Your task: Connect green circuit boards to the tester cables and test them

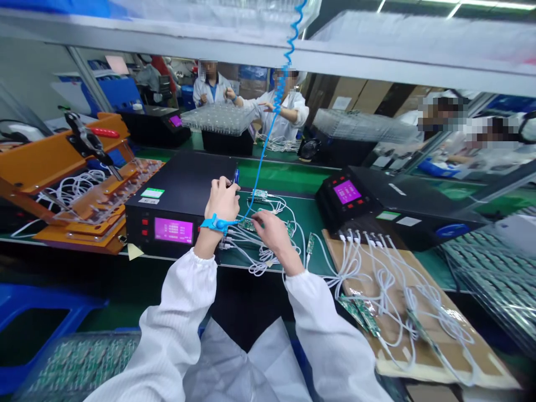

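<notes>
My left hand (221, 200) is closed around a blue pen (237, 176), held upright beside a black test box (184, 195) with a pink screen. A blue wrist strap (213, 224) circles that wrist, its coiled blue cord (268, 123) rising overhead. My right hand (272, 234) rests palm down, fingers curled onto a small green circuit board (248, 225) among white cables (262, 254) on the green bench mat (310, 209). What the fingers grip is partly hidden.
A second black tester (377, 201) stands right, with white cables and green boards on cardboard (414, 312). An orange clamp fixture (79, 178) sits left. Trays of boards (79, 363) lie lower left. Other people in white coats work across the line.
</notes>
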Tool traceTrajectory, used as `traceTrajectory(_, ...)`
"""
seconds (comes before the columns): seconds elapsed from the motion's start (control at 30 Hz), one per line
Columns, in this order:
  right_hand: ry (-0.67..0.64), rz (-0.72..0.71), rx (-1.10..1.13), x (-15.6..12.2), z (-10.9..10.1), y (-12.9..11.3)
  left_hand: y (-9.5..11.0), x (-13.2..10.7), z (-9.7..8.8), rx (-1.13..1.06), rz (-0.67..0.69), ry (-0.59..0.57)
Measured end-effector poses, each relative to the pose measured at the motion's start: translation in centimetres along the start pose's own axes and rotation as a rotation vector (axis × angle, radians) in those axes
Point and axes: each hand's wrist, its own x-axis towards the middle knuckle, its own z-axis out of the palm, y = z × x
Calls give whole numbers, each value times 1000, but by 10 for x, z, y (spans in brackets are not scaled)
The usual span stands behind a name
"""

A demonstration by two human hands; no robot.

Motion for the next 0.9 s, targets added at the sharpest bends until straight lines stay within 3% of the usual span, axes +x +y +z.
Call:
traceTrajectory(0.07,-174,-76,-154,22,8,4,0,0,0,1,3,8)
traceTrajectory(0.13,-252,-107,-228,32,14,5,-1,0,1,8,5,11)
traceTrajectory(0.67,-305,-89,-212,42,15,19,-1,2,1,30,-4,-8)
traceTrajectory(0.9,-282,-93,-102,44,19,23,-4,2,4,27,12,5)
